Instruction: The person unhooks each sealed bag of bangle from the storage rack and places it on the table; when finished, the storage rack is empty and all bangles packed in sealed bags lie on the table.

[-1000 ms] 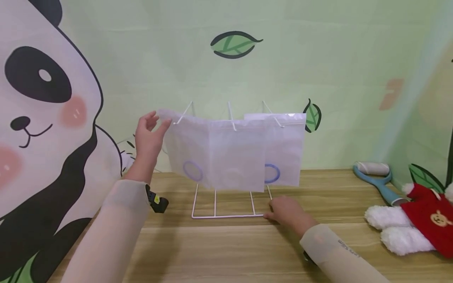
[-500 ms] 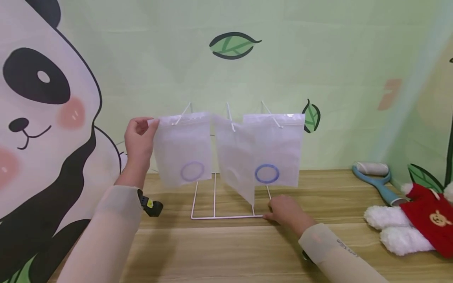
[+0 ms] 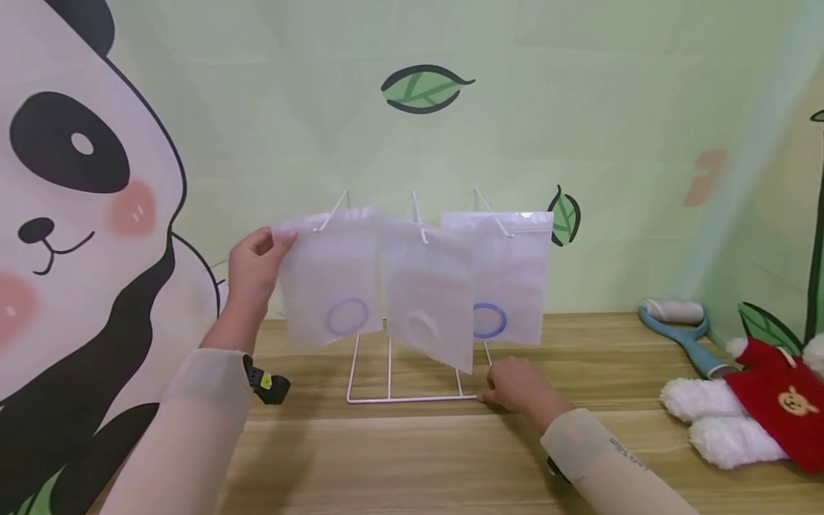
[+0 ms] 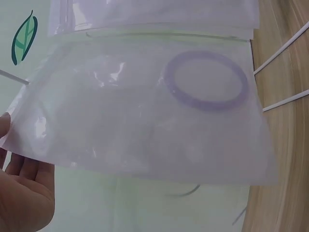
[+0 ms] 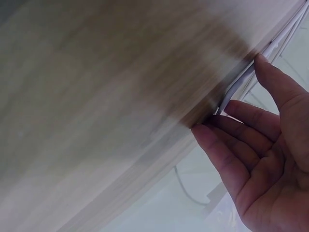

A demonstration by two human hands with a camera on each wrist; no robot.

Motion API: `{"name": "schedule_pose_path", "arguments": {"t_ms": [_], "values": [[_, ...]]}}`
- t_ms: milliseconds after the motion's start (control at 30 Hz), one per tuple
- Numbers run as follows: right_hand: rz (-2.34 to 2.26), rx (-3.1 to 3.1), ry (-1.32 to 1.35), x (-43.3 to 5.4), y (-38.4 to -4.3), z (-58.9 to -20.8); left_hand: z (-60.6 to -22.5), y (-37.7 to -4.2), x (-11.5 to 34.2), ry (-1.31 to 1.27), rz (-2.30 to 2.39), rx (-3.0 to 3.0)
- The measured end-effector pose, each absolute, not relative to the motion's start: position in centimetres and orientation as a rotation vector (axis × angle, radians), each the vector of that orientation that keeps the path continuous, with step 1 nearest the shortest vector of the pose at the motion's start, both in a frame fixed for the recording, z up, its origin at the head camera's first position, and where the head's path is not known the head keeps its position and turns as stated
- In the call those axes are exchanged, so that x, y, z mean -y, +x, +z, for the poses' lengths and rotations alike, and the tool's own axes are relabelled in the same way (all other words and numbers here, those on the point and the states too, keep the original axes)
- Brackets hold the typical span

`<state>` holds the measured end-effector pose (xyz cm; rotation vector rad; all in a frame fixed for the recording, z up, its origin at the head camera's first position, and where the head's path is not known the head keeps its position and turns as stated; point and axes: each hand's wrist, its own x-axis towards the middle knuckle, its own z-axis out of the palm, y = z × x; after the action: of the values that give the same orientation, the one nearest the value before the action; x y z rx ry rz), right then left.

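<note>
My left hand [image 3: 253, 265] pinches the upper left corner of the left translucent zip bag [image 3: 322, 272], between thumb and fingers. A pale purple ring [image 4: 208, 105] shows through near that bag's bottom. The bag hangs from a hook of a white wire rack [image 3: 412, 399]. The middle zip bag [image 3: 428, 279] hangs turned at an angle with a whitish ring [image 3: 434, 330] inside, and partly covers the right zip bag [image 3: 518, 279], which holds a blue ring [image 3: 505, 320]. My right hand [image 3: 518, 386] grips the front right corner of the rack's base; its thumb and fingers [image 5: 207, 137] touch the tabletop.
At the right back lies a lint roller [image 3: 676, 322] with a blue handle. In front of it is a white plush toy [image 3: 734, 440] in a red top. A panda-printed backdrop [image 3: 290, 107] stands behind the wooden table [image 3: 386, 465].
My left hand has moved lower and slightly left. The left bag has turned to face forward, off the middle bag. The middle bag has swung at an angle. The right hand stays put.
</note>
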<state>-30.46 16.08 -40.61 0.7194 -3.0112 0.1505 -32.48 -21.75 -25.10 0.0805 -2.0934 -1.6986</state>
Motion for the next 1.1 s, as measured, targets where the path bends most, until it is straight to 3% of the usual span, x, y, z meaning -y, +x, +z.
{"name": "schedule_pose_path", "arguments": {"t_ms": [1100], "values": [[0.117,2.987,0.751,-16.0,-30.4,-40.9,-24.2,-29.0,21.3,0.124,-1.769,1.801]]}}
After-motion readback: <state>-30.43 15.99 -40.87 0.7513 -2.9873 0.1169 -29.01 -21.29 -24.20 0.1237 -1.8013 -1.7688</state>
